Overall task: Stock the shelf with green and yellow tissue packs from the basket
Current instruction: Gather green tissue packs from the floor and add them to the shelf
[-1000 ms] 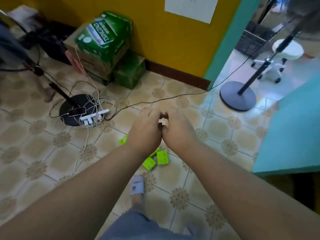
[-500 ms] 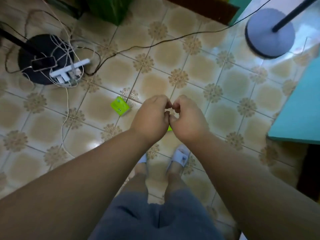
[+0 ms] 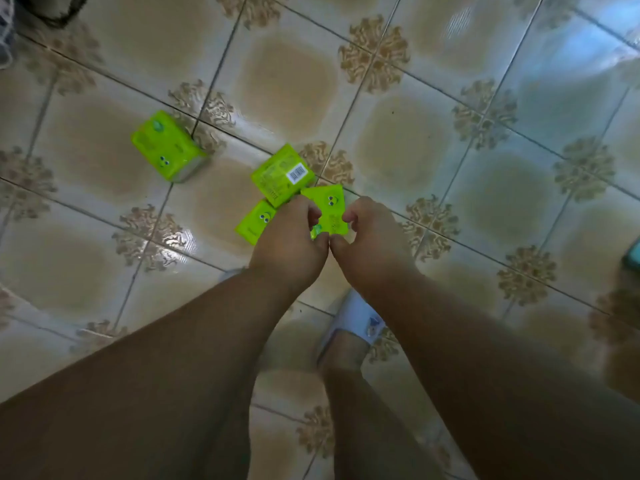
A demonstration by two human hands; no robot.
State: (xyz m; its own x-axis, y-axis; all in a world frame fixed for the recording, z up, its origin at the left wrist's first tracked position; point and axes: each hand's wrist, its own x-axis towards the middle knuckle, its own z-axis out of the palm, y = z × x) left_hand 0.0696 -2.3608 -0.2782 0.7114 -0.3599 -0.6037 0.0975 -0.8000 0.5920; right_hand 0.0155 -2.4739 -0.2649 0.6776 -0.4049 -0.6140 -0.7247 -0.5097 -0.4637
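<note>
Both forearms reach forward and down, meeting at the middle of the view over the tiled floor. The left hand and right hand sit knuckle to knuckle, thumbs touching, fingers curled. Between them they pinch a green tissue pack with a face print, the left fingers on its left edge and the right fingers on its right edge; whether it is lifted off the floor cannot be told.

Just far-left of it a barcode pack lies on the floor, touching or overlapping the held one. A third pack pokes out from under the left hand on its left. A fourth pack lies well apart to the far left. A white slipper on a foot shows near, below the right wrist.

Half a second ago the hands were curled together in much the same pose with only a sliver of green between them and one pack visible on the floor to the left; now the view has tipped further down and closer, the fan bases and cables are out of sight, and four packs show.
</note>
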